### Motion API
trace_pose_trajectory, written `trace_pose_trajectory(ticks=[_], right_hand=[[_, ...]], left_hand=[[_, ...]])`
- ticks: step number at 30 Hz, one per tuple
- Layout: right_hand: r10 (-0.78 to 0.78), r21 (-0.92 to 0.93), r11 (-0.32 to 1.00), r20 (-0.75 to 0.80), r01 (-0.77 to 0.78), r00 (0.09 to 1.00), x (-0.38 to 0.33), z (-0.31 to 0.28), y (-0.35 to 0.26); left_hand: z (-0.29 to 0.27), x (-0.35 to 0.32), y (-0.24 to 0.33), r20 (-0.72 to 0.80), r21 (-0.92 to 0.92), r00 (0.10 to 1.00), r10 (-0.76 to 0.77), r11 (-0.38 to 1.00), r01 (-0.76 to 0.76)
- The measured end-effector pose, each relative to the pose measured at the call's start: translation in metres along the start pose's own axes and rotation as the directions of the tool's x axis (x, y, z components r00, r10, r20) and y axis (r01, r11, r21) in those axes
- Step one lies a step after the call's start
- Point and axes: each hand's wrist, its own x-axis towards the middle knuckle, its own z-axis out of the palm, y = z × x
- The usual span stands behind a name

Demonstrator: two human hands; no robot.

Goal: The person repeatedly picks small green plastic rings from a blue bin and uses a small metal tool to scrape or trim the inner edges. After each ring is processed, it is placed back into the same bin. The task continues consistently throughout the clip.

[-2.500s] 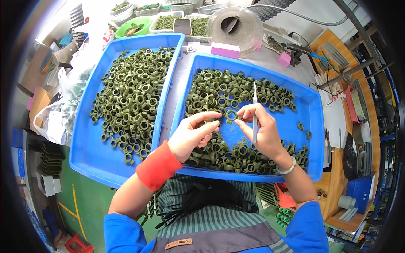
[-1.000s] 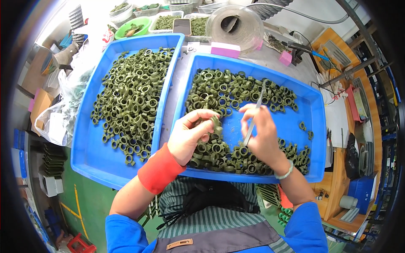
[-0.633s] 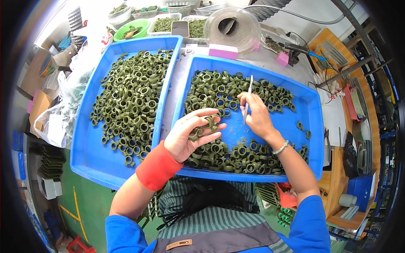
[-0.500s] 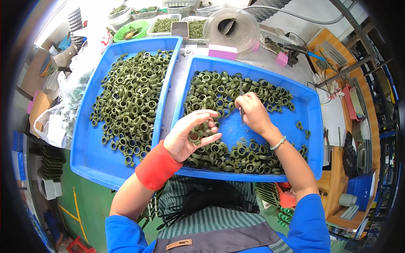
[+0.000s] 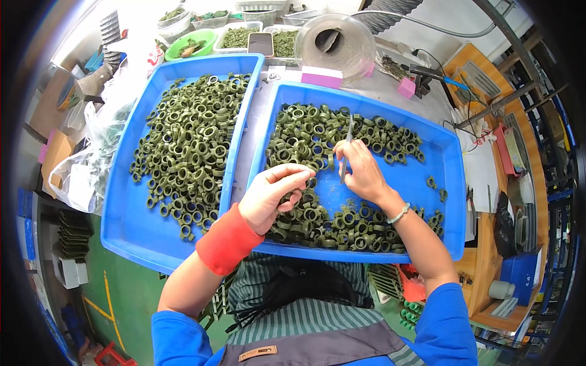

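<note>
I'd take the probably light, stiff green rings (image 5: 296, 137) by their rims; my right hand (image 5: 361, 169) pinches a metal tool (image 5: 350, 130), my left hand's (image 5: 276, 194) hold I cannot tell.

A workshop, by the look of it — blue trays (image 5: 125, 213) heaped with identical green rings (image 5: 189, 146) on a bench (image 5: 390, 79); a ribbed duct (image 5: 394, 13) behind; metal racks (image 5: 560, 196); yellow lines (image 5: 112, 317) on a green floor (image 5: 137, 293).

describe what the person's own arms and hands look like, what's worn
The blue sleeves are short. A wide red wristband sits behind the bare left hand; a slim, pale green bracelet sits behind the right hand, also gloveless.
</note>
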Motion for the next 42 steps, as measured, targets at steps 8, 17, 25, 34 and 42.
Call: trace_pose_trajectory(ticks=[8,17,25,34,42], right_hand=[[0.065,0.041,0.997,0.122,-0.070,0.990,-0.004,-0.016,-0.003],[0.391,0.688,0.598,0.196,-0.410,0.899,-0.011,-0.035,-0.089],[0.370,0.821,0.436,0.210,-0.369,0.905,-0.012,-0.034,-0.086],[0.436,0.813,0.310,0.339,-0.493,0.834,-0.015,-0.037,-0.089],[0.082,0.426,0.904,-0.125,-0.021,0.989,-0.017,-0.033,-0.090]], left_hand=[[0.001,0.001,0.000,0.014,0.057,1.000,0.018,0.998,-0.019],[0.018,-0.008,-0.005,-0.004,0.227,0.993,0.117,0.967,-0.113],[0.009,-0.004,-0.004,-0.031,0.223,0.991,0.129,0.968,-0.119],[0.009,-0.004,-0.005,-0.013,0.481,0.976,0.216,0.857,-0.183],[0.009,-0.001,-0.007,-0.028,0.140,0.994,0.108,0.985,-0.103]])
